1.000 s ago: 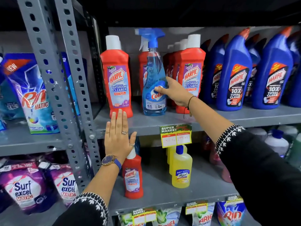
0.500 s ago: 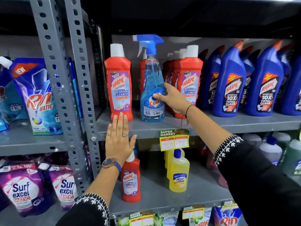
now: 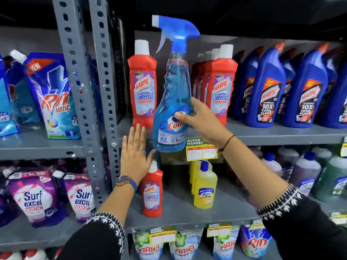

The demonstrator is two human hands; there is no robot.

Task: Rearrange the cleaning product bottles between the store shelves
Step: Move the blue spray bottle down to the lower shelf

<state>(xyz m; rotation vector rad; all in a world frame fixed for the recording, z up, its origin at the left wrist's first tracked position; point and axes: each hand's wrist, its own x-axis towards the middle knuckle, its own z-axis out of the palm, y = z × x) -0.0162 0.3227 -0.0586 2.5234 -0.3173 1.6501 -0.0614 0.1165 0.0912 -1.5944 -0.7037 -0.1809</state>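
Clearly right hand (image 3: 199, 119) clasps the spray bottle (image 3: 171, 109); left hand (image 3: 134, 156) is flat, grip released.

Rin Matic pouch (image 3: 54, 98) left bay; Surf Excel pouches (image 3: 35, 199) below; price tag (image 3: 201, 151) on shelf edge.

The blue spray bottle (image 3: 171, 102) (clear, trigger-topped) is upright, lifted off the upper shelf (image 3: 262, 135).

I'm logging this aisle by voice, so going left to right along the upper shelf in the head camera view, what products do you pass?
Rin Matic pouch → lone red Harpic bathroom cleaner bottle → blue Colin spray bottle, held by the right hand → row of red Harpic bottles → blue Harpic toilet cleaner bottles.
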